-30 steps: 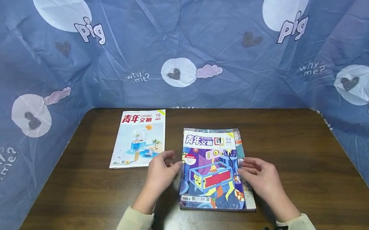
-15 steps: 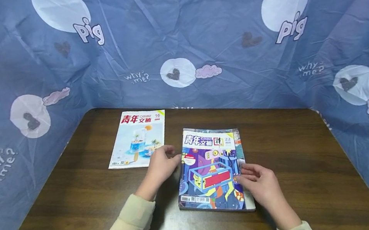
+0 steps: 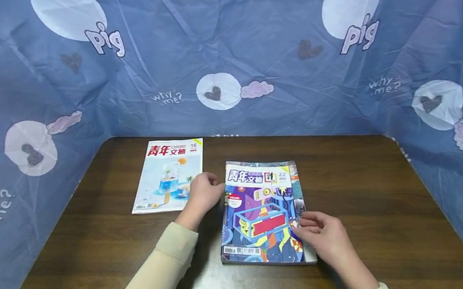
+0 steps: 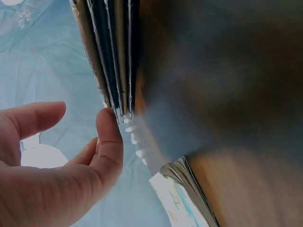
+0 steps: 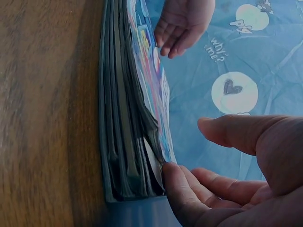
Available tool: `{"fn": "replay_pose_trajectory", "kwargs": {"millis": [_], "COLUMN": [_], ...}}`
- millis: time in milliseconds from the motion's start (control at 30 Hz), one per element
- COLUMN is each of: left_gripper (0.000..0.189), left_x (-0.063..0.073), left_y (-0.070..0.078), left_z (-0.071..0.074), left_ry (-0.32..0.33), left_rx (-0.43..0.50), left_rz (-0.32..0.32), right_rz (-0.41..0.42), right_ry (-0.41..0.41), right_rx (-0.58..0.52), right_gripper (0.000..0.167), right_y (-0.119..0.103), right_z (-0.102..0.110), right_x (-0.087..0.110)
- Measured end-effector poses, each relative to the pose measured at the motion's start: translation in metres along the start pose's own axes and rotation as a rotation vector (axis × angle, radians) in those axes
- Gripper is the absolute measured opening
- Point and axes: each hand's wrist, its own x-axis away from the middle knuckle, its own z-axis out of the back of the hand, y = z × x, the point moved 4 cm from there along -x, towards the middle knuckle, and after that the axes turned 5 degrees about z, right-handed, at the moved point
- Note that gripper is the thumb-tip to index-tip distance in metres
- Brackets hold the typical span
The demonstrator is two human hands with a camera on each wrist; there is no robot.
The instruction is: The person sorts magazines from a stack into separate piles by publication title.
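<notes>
A stack of magazines (image 3: 262, 213) lies near the middle of the table, a purple-and-blue cover on top. The lower ones stick out a little at its right and top. My left hand (image 3: 204, 194) is at the stack's upper left edge; in the left wrist view a fingertip (image 4: 108, 118) meets the edges of the stacked magazines (image 4: 111, 56), with the thumb apart. On the other side my right hand (image 3: 326, 237) is by the lower right edge. The right wrist view shows its fingertip (image 5: 171, 172) touching the stack's side (image 5: 125, 123), the thumb clear of the cover.
Another magazine (image 3: 167, 172) with a light blue cover lies flat at the back left, partly behind my left hand. The brown wooden table (image 3: 373, 184) extends round both. A blue printed cloth (image 3: 295, 97) hangs along the back and sides.
My left hand has slid away from me along the stack's left edge. My right hand has come slightly nearer along the right edge. The stack stays in place as the view shifts a little.
</notes>
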Motion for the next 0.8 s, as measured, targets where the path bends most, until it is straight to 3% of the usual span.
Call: {"fn": "replay_pose_trajectory", "kwargs": {"millis": [400, 800], "left_gripper": [0.038, 0.037], "left_x": [-0.023, -0.037], "left_y": [0.001, 0.012], "left_z": [-0.008, -0.011], "left_ry": [-0.024, -0.032], "left_rx": [-0.037, -0.046], "left_rz": [0.065, 0.042], "right_rz": [-0.036, -0.017], "right_ry": [-0.022, -0.034], "right_rx": [0.020, 0.053], "right_gripper": [0.052, 0.048], "right_y": [0.004, -0.001], "right_z": [0.004, 0.001], "right_x": [0.003, 0.005]}}
